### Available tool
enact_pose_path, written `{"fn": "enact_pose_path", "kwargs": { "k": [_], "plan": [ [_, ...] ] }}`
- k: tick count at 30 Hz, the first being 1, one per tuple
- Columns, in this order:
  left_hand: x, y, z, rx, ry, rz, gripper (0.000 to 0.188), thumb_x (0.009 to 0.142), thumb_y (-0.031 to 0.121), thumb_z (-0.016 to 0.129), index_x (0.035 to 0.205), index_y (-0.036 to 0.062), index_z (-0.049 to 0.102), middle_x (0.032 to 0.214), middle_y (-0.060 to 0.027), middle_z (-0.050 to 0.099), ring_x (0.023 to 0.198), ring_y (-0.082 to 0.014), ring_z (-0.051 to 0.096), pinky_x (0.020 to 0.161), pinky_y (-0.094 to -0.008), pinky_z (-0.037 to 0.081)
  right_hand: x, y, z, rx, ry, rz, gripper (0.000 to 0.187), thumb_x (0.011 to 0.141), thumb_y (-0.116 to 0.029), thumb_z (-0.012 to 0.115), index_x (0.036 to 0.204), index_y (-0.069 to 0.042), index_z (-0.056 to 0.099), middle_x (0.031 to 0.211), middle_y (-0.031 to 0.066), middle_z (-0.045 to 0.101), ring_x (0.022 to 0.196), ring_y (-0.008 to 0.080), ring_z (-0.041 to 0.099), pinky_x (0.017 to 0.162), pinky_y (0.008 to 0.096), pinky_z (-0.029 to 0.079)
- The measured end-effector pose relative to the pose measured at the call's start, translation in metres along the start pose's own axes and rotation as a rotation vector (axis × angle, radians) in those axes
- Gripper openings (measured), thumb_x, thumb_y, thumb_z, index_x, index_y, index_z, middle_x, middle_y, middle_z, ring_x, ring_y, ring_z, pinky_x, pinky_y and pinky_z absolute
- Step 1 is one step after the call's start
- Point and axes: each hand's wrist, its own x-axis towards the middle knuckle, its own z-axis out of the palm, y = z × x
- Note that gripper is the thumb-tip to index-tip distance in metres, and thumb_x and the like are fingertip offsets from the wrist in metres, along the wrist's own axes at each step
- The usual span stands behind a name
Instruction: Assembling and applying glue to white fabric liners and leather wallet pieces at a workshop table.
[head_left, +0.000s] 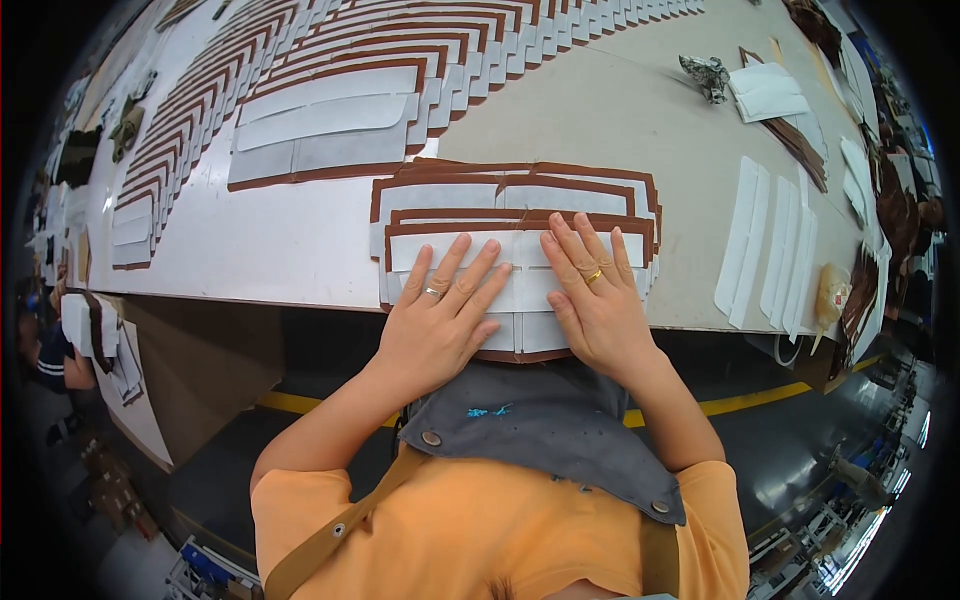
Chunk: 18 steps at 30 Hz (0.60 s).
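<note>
At the near edge of the table, a white rectangular panel with brown edging lies in front of me, its lower end reaching past the table edge toward my apron. My left hand rests flat on its left half, fingers spread. On the right half lies my right hand, also flat, its fingers fairly close together and the thumb apart. Neither hand grips anything. Under and behind this panel is a loose pile of similar brown-edged panels, their far edges fanned out unevenly.
Overlapping rows of brown-edged white panels cover the table's far left. Toward the right lie long white strips, a crumpled silvery wad, white pieces and a yellowish container. The pale tabletop ends just before my body.
</note>
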Motion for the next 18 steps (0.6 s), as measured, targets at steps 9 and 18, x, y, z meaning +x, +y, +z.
{"fn": "enact_pose_path", "kwargs": {
  "k": [9,18],
  "plan": [
    [-0.011,-0.009,0.000,-0.043,0.020,-0.073,0.055,0.079,0.030,0.054,0.125,0.0059,0.038,0.136,-0.0129,0.027,0.128,-0.0328,0.020,0.103,-0.0450,0.016,0.000,0.018,-0.010,-0.148,-0.091,0.054,0.043,0.086,-0.024,0.043,0.127,-0.012,0.039,0.134,0.0027,0.034,0.126,0.0214,0.027,0.104,0.0437,0.012],
    [-0.014,-0.011,0.000,-0.214,0.137,-0.131,0.034,0.084,0.013,0.047,0.115,0.0013,0.038,0.134,-0.0194,0.027,0.126,-0.0367,0.022,0.102,-0.0454,0.018,0.047,0.032,-0.021,0.228,-0.012,0.049,0.017,0.073,-0.010,0.060,0.089,-0.007,0.054,0.085,0.0051,0.051,0.086,0.0212,0.046,0.082,0.0325,0.031]
  ]
}}
